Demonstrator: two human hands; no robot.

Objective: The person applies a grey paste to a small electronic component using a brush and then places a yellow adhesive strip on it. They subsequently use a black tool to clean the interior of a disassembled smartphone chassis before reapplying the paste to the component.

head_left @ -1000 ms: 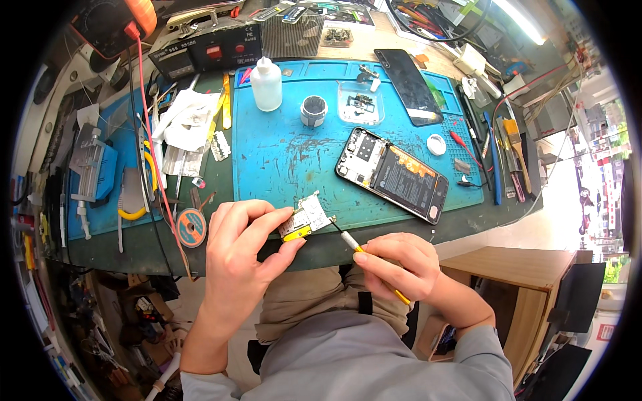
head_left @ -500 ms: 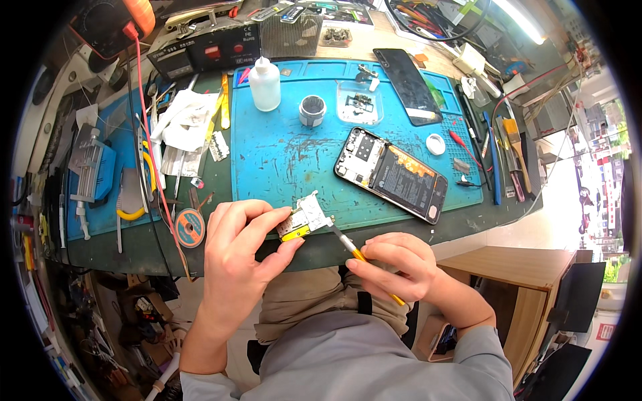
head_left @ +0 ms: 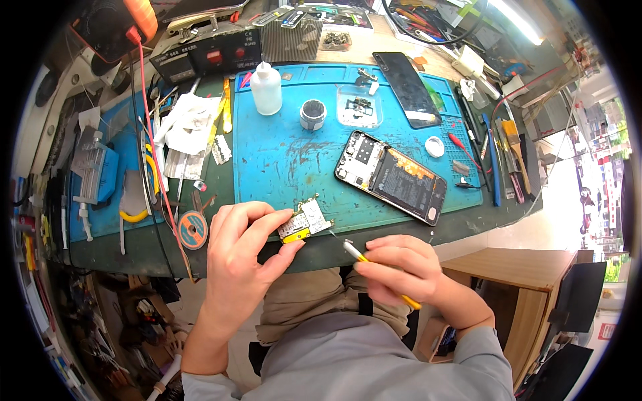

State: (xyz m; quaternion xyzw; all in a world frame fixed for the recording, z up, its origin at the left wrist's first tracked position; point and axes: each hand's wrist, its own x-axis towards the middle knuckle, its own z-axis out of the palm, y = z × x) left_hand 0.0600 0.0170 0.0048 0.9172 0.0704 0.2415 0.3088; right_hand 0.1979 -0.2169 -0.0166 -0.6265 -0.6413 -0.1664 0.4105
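Observation:
My left hand (head_left: 241, 250) is closed on a small phone circuit board (head_left: 311, 219), pinched between thumb and fingers at its left end. Silver shields cover much of the board, and a yellow strip runs along its lower edge. My right hand (head_left: 404, 267) grips a slim yellow-handled craft knife (head_left: 358, 252) with a silver collar. Its thin tip points at the board's right corner; whether it touches cannot be made out. Beyond my hands, an opened phone (head_left: 391, 175) with its black battery exposed lies slanted on the blue mat (head_left: 281, 167).
A white dispenser bottle (head_left: 266, 90), a small jar (head_left: 313, 115) and a clear tray (head_left: 360, 107) of small parts stand on the mat. Behind lies a dark phone panel (head_left: 409, 87). A solder spool (head_left: 192, 229) and a red cable (head_left: 159, 180) are left; brushes (head_left: 513, 144) lie right.
My right hand has shifted slightly right, drawing the knife back from the board. The board has tilted a little in my left hand, which stays in nearly the same place.

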